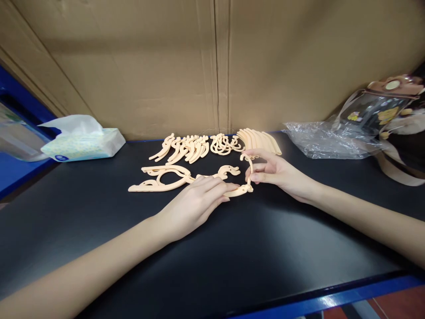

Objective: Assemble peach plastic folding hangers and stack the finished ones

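Note:
My right hand pinches a curved cream plastic hanger hook between thumb and fingers. The hook stands upright, its lower end meeting the tip of a cream hanger arm lying flat. Whether the two are locked together I cannot tell. My left hand is closed over that arm, fingers pressing it to the tabletop and hiding much of it. Another curved cream piece sticks out beyond the left fingers. Left of that hand lies a joined set of cream folding-hanger parts.
Along the back of the black table lie several loose hanger arms, a pile of hooks and a row of curved strips. A tissue box stands left. Clear plastic bag and strapped bottle lie right. Cardboard walls the back.

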A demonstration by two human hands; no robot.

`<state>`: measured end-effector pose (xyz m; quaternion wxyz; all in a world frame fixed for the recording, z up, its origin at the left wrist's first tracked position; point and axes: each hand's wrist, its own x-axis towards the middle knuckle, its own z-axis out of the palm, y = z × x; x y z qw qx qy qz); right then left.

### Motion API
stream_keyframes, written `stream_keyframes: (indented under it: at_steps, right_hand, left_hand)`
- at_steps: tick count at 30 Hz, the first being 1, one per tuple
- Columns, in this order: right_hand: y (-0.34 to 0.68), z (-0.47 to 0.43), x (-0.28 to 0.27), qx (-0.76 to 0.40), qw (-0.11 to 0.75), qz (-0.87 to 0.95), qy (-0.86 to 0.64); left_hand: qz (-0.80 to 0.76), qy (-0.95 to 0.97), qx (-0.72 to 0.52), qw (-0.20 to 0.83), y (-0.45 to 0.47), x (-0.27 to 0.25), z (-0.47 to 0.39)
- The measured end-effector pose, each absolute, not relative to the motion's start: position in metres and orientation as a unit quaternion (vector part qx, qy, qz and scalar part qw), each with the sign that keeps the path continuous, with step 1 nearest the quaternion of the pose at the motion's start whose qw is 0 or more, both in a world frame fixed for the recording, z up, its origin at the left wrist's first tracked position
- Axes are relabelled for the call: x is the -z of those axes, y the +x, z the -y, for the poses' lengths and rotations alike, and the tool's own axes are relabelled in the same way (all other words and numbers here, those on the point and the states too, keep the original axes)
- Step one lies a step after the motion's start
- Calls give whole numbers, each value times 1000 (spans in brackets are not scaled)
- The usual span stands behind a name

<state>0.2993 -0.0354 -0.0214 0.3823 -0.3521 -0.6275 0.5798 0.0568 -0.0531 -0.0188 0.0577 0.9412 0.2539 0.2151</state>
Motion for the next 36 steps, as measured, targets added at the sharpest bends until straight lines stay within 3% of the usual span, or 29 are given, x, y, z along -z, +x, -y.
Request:
stream_keyframes:
  at_steps: [36]
  right_hand:
    - [298,36,22,-515,381,661,-390]
  left_hand:
    - [-251,952,-174,24,56,20,52]
